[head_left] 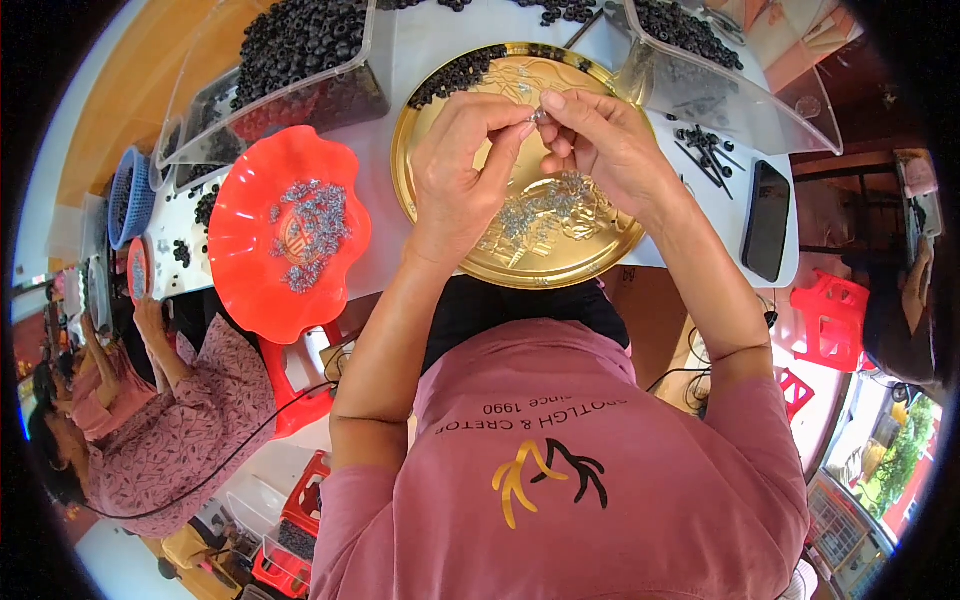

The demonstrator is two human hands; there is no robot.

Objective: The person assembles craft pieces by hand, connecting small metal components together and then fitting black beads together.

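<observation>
Above a round gold tray (412, 200), my left hand (458, 172) and my right hand (612, 148) meet with thumbs and fingertips pinched together. Between them is a small silvery metal piece (540, 116), mostly covered by the fingers, so its exact shape is unclear. A loose pile of small silvery metal pieces (545, 208), looking like little springs, lies on the tray below my hands. Small black round parts (455, 82) are gathered along the tray's far left rim. Left of the tray, a red scalloped dish (240, 225) holds more of the silvery pieces (318, 228).
Clear plastic bins (365, 85) (720, 100) of black parts stand at the far left and far right. Black rods (708, 160) and a dark phone (767, 220) lie on the right. A blue basket (132, 198) and a seated person (190, 420) are at left.
</observation>
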